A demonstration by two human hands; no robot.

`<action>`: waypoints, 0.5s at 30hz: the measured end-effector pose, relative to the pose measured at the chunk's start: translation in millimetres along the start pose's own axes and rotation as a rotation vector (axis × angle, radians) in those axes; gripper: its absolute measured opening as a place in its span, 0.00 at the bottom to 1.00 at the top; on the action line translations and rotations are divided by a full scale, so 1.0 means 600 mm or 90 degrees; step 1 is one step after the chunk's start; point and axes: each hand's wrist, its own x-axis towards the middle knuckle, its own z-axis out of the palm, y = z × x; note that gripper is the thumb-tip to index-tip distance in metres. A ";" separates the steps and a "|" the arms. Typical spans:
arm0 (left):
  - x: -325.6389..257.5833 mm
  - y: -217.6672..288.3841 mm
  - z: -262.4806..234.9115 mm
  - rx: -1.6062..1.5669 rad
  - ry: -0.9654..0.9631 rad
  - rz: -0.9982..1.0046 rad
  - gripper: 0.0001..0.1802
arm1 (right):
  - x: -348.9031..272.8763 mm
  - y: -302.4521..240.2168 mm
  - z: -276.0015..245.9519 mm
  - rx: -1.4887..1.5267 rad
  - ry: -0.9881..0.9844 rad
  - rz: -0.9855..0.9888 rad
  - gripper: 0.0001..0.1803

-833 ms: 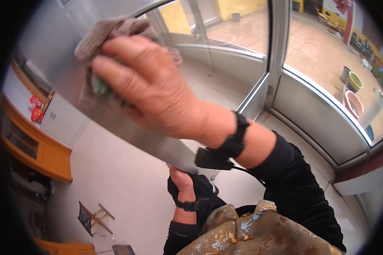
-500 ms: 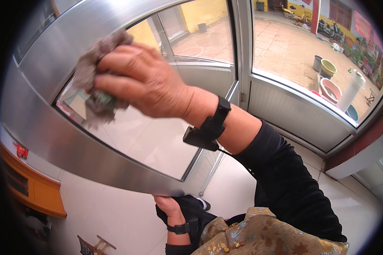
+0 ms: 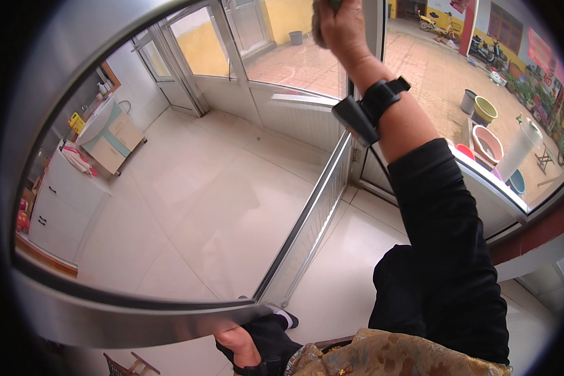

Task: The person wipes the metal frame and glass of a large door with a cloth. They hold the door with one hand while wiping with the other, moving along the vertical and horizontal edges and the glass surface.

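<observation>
A tiled courtyard lies outside, beyond the glass at the upper right. Indoors, a pale floor runs under everything. A silver door fills the left and middle, its dark-edged pane clear enough to show the room behind it. Through the pane, a white cabinet stands at the far left, with a washstand just beyond it. The person wears a brown patterned apron; a black sleeve covers the right arm up to the forearm. Part of a wooden stool shows at the lower left edge. In the courtyard, a green tub and a pink tub sit near each other.

The right hand, cut by the top edge, is raised in front of the pane's upper right and grasps a cloth. The left hand is low, at the door's near edge; its fingers are hidden, so their grip cannot be told. A black wristband circles the right wrist. Smallest is the grey-brown cloth, only partly visible along the right hand's left side; whether it touches the pane cannot be told.
</observation>
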 end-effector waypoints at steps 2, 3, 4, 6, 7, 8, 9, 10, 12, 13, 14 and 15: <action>0.005 0.013 0.003 -0.198 -0.090 -0.041 0.22 | 0.014 0.064 -0.040 -0.247 0.013 0.070 0.15; 0.009 0.019 0.005 -0.270 -0.109 -0.090 0.23 | 0.021 0.093 -0.056 -0.225 0.019 0.084 0.16; 0.012 0.022 0.006 -0.294 -0.127 -0.105 0.24 | 0.024 0.119 -0.069 -0.275 0.029 0.131 0.16; 0.016 0.023 0.008 -0.262 -0.117 -0.045 0.24 | 0.016 0.154 -0.099 -0.277 0.004 0.172 0.14; 0.018 0.019 0.009 -0.272 -0.107 -0.004 0.24 | 0.010 0.167 -0.107 -0.225 -0.007 0.199 0.13; 0.018 0.014 0.010 -0.224 -0.052 -0.028 0.23 | 0.001 0.178 -0.108 -0.332 0.020 0.115 0.11; 0.017 0.006 0.013 -0.206 -0.012 -0.026 0.22 | -0.009 0.185 -0.111 -0.302 0.021 0.137 0.10; 0.016 -0.001 0.010 -0.216 0.001 0.018 0.22 | -0.022 0.188 -0.114 -0.274 0.024 0.160 0.10; 0.008 -0.014 0.007 -0.268 0.031 -0.052 0.21 | -0.050 0.187 -0.117 -0.221 0.043 0.169 0.10; 0.005 -0.020 0.004 -0.306 0.044 -0.090 0.21 | -0.074 0.184 -0.116 -0.194 0.057 0.154 0.11; 0.004 -0.025 -0.001 -0.251 0.012 -0.048 0.21 | -0.094 0.181 -0.115 -0.167 0.072 0.137 0.11; 0.005 -0.028 -0.008 -0.191 -0.013 -0.030 0.21 | -0.114 0.173 -0.121 -0.177 0.055 0.206 0.12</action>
